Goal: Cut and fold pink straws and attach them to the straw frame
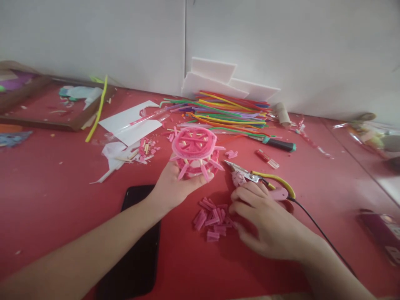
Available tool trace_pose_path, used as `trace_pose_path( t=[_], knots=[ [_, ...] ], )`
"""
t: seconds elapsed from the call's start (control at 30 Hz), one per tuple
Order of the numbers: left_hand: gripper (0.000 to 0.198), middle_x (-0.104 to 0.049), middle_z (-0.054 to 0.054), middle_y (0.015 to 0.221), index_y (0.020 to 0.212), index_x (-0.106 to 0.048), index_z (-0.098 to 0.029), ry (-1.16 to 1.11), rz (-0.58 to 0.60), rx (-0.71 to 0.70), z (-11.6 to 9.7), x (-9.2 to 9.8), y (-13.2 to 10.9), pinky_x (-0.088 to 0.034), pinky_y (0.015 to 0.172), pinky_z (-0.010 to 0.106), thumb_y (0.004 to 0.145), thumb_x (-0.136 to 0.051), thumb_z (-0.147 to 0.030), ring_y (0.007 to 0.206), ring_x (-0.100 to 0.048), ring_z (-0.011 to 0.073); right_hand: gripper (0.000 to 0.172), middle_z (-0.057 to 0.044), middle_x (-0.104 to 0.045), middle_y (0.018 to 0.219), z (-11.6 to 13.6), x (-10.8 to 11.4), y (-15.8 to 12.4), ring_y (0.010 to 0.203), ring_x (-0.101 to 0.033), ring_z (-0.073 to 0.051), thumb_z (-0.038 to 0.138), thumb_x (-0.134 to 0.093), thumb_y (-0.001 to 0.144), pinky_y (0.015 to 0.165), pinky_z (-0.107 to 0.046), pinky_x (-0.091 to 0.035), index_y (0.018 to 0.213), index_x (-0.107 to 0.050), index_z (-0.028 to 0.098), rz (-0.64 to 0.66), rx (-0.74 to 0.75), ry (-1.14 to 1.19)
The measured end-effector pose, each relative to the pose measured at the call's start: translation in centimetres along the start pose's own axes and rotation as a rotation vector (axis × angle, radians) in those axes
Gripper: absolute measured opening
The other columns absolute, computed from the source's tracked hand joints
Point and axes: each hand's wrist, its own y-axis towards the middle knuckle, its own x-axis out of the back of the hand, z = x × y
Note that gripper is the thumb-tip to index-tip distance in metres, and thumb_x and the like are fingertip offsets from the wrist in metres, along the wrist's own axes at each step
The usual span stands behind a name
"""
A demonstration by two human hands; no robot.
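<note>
My left hand (184, 183) is closed around a pink wheel-shaped craft model (194, 143), holding it above the table. The model has a spoked round top, a second ring below and short pink pegs sticking outward, with pale sticks between the rings. My right hand (262, 216) is low over the table, fingers bent and a little apart, at the right side of a loose pile of cut pink pieces (214, 218). Just beyond it lie pliers with yellow handles (275, 177) and a pink tool with a black cord (278, 194), partly hidden by the hand.
A black phone (137, 250) lies under my left forearm. Colourful pipe cleaners (231, 112), white foam boards (215, 83) and a cardboard tube (283, 114) stand or lie at the back. A cutter (278, 144) and a red lighter (267, 159) lie right of the model; a wooden tray (40, 122) is far left.
</note>
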Motion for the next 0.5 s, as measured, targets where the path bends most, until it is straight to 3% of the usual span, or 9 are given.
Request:
trace_pose_path(
  t=[0.17,0.33,0.43,0.5],
  knots=[
    [0.024,-0.078,0.006,0.103,0.101,-0.074,-0.021,-0.016,0.013,0.002,0.4,0.3,0.0,-0.055,0.098,0.047,0.08,-0.076,-0.033,0.1,-0.072,0.0283,0.003,-0.005,-0.057,0.095,0.2,-0.3,0.0,0.094,-0.048,-0.023,0.015,-0.059,0.082,0.086,-0.044,-0.039,0.083,-0.061,0.018,0.013,-0.024,-0.029],
    [0.02,-0.078,0.004,0.099,0.1,-0.074,-0.022,-0.025,-0.01,-0.039,0.4,0.3,-0.1,-0.057,0.094,0.044,0.081,-0.075,-0.029,0.095,-0.073,0.0252,0.008,-0.004,-0.058,0.093,-0.5,-0.6,0.1,0.091,-0.049,-0.022,0.013,-0.058,0.085,0.084,-0.042,-0.04,0.079,-0.058,0.019,0.017,-0.011,-0.048],
    [0.018,-0.078,0.003,0.098,0.099,-0.073,-0.024,-0.047,-0.019,-0.063,0.2,0.1,-0.1,-0.057,0.093,0.041,0.083,-0.074,-0.031,0.094,-0.073,0.0228,0.009,-0.003,-0.06,0.095,-0.9,-0.2,0.0,0.092,-0.052,-0.02,0.011,-0.057,0.088,0.084,-0.04,-0.043,0.084,-0.059,0.019,-0.05,0.032,0.019],
    [0.019,-0.078,0.003,0.098,0.099,-0.072,-0.023,-0.066,-0.034,-0.061,-0.1,0.0,-0.1,-0.058,0.092,0.039,0.081,-0.075,-0.03,0.094,-0.073,0.0222,0.011,-0.004,-0.062,0.1,-1.1,0.1,-0.1,0.096,-0.056,-0.018,0.009,-0.056,0.089,0.085,-0.036,-0.046,0.09,-0.058,0.02,-0.17,0.079,0.102]
  ],
)
